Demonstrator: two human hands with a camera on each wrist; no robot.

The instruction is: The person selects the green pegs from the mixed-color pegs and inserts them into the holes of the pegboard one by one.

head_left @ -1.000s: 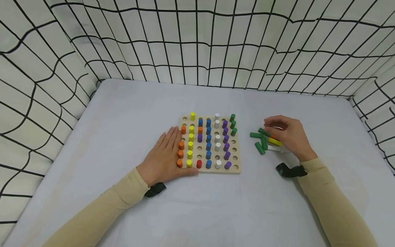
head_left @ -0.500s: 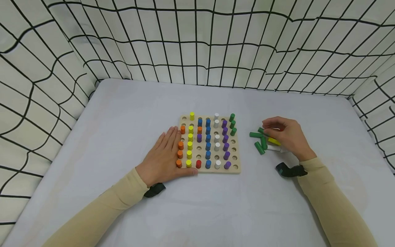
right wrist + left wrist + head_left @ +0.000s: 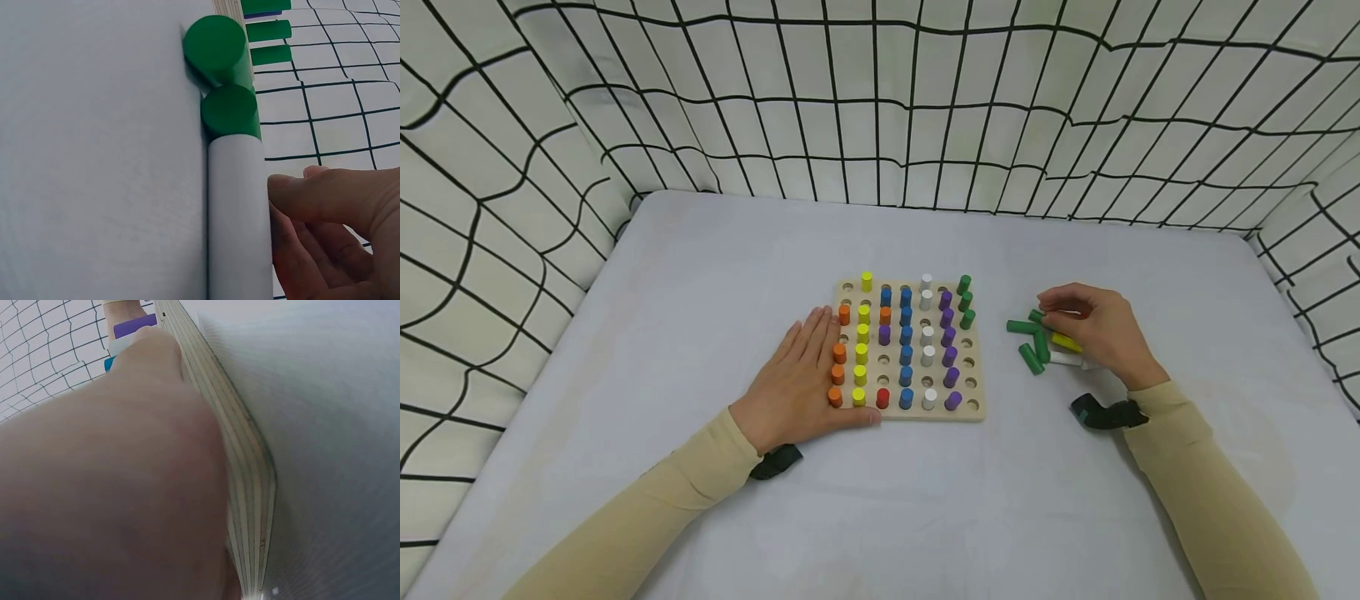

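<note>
A wooden pegboard (image 3: 917, 417) lies on the white table, with orange, yellow, red, blue, white, purple and green pegs standing in its holes. My left hand (image 3: 797, 383) rests along its left edge, fingers straight and thumb at the front edge. That hand blocks much of the left wrist view, beside the board's layered side (image 3: 247, 487). My right hand (image 3: 1101, 329) hovers at a loose pile of pegs, fingers loosely bent, a gap between thumb and index; no peg shows in its grasp. Around it lie green pegs (image 3: 1030, 359), a yellow peg (image 3: 1066, 342) and a white peg (image 3: 237, 212).
Bare holes (image 3: 970, 363) show in the board, several of them in its right column. Black wire grid panels (image 3: 880, 108) stand behind the table and at both sides. A dark strap (image 3: 1108, 414) hangs at the right wrist, another strap (image 3: 777, 462) at the left.
My right hand has shifted slightly left and now covers the orange peg that showed beneath it. My left hand keeps its place at the board.
</note>
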